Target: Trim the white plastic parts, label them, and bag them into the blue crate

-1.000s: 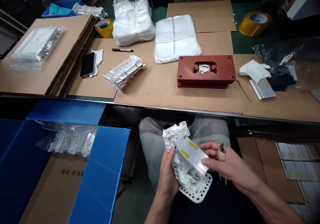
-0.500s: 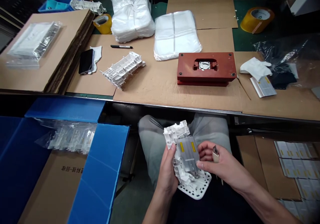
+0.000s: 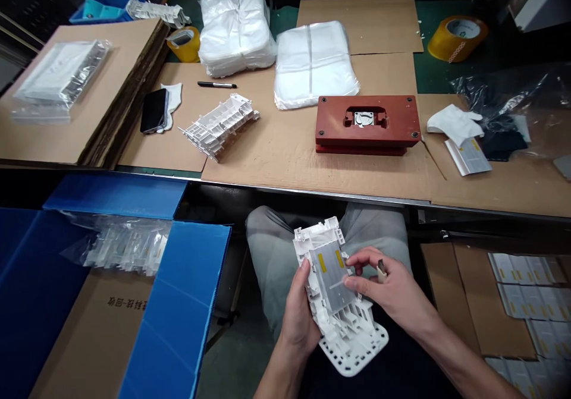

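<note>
White plastic frame (image 3: 332, 250) tilted in the left hand (image 3: 297, 321) at 6 o'clock, just above the lap, with its perforated base (image 3: 352, 348) reaching toward 5 o'clock. Left fingers (image 3: 307, 286) curled around the frame's near edge, gripping it. Silver panel (image 3: 332, 280) with two yellow strips flat against the frame's face. Right hand (image 3: 392, 286) in from 4 o'clock, thumb and forefinger tips touching the panel's edge, not clearly pinching it. Remaining right fingers (image 3: 370, 262) curled, pinching a small blade (image 3: 380, 271) with a beige grip.

Beyond, at 12 o'clock, a cardboard-covered bench (image 3: 312, 173). On it, a red mold block (image 3: 368, 125) at 1 o'clock, a second white frame (image 3: 218, 126) at 11 o'clock, and a marker (image 3: 217, 84) just above that. Phone (image 3: 154, 110) on a white cloth (image 3: 172, 104) further toward 10 o'clock. Two bundles of white film bags (image 3: 276, 45) at 12 o'clock. Yellow tape roll (image 3: 457, 38) at 2 o'clock. Open blue box (image 3: 191, 310) at 9 o'clock, holding bagged frames (image 3: 127, 247). Stacked panels (image 3: 526, 304) on cardboard at 4 o'clock.
</note>
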